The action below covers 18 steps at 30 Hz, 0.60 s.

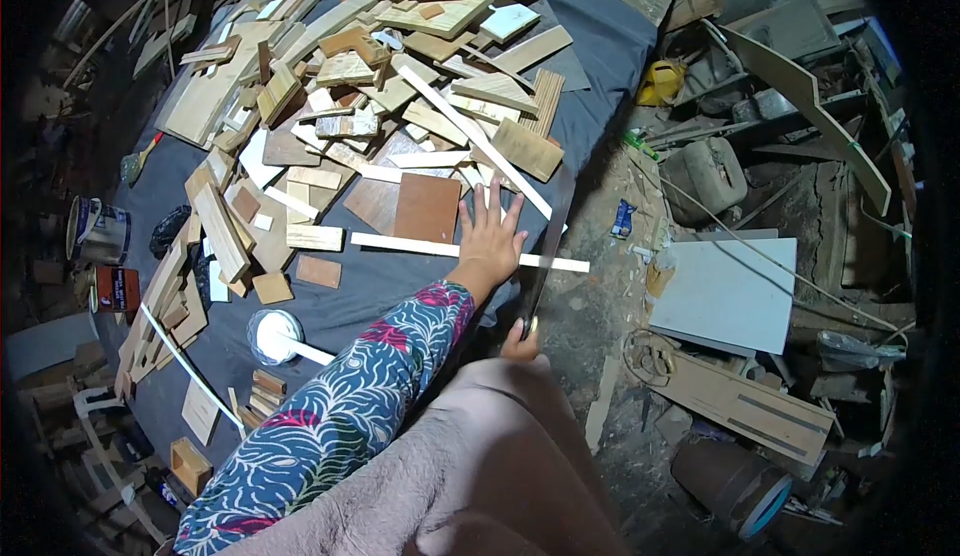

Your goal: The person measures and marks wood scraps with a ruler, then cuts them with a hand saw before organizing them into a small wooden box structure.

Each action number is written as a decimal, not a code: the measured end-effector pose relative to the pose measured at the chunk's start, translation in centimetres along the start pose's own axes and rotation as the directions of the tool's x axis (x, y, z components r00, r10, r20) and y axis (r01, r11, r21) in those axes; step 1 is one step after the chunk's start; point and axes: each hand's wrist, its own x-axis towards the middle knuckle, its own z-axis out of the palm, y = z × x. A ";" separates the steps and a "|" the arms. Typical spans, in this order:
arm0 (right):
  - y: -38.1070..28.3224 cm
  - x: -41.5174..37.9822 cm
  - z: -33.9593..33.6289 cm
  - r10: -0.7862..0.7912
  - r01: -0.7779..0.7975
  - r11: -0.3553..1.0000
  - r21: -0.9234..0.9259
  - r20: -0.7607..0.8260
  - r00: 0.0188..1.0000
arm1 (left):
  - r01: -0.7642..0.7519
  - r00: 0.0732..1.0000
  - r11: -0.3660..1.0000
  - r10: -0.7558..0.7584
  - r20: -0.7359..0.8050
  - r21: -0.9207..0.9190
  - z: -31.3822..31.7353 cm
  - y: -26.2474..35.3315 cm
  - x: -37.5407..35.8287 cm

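My left hand (488,246) lies flat with its fingers spread, pressing down across a thin pale wood strip (405,245) near the table's right edge. The strip's free end juts past the edge. Low beside the edge, my right hand (519,342) is closed around the handle of a handsaw, mostly hidden by the fingers. The dark, thin saw blade (555,226) points away from me and crosses the strip just right of my left hand. A brown square board (427,209) touches or nearly touches my left fingers.
Wood offcuts (440,16) are heaped over the dark-cloth table (375,291). A tub of white glue (275,336) with a stick stands left of my sleeve. On the floor at right lie a white panel (725,281), another handsaw (650,358), a jerrycan (705,176) and a bucket (725,481).
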 end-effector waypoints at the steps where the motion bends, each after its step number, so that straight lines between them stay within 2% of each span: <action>1: 1.4 -1.1 0.3 0.095 -0.095 0.995 -0.037 -0.011 0.995 | 0.002 1.000 1.000 -0.002 -0.004 -0.002 0.1 0.0 0.2; 4: 0.3 0.9 0.9 0.046 -0.045 0.999 -0.023 0.039 0.998 | -0.028 0.999 0.999 0.028 -0.028 -0.019 0.4 -0.3 0.0; 5: -1.0 2.3 1.0 -0.013 0.012 0.999 0.053 0.018 1.000 | -0.030 0.999 0.999 0.030 -0.032 -0.014 0.4 -0.2 0.0; 8: -1.8 2.4 1.0 -0.028 0.029 0.998 0.052 -0.025 0.999 | -0.032 0.999 0.999 0.032 -0.033 0.003 0.4 -0.3 0.0; 9: 0.4 1.3 0.9 0.010 -0.013 0.999 0.036 0.063 0.998 | -0.022 0.999 1.000 0.022 -0.028 0.000 0.3 -0.2 0.0; 10: 1.0 0.8 0.9 0.009 -0.011 0.999 0.035 0.061 0.998 | -0.012 1.000 1.000 0.012 -0.024 -0.005 0.2 -0.1 0.0; 12: 0.2 0.4 0.8 -0.050 0.051 0.998 0.035 -0.052 0.997 | -0.014 1.000 1.000 0.014 -0.025 -0.001 0.1 -0.1 0.1; 13: 0.1 1.0 0.8 -0.003 0.003 1.000 0.025 0.023 1.000 | -0.015 1.000 1.000 0.015 -0.019 0.005 0.2 -0.1 0.0; 16: -2.0 3.4 1.2 -0.008 0.009 0.999 -0.045 0.028 1.000 | -0.024 1.000 1.000 0.024 -0.011 0.004 0.4 -0.2 0.1; 18: -1.2 2.5 0.9 0.014 -0.014 1.000 -0.011 0.054 0.998 | -0.034 0.999 0.999 0.034 -0.026 0.020 0.5 -0.3 0.1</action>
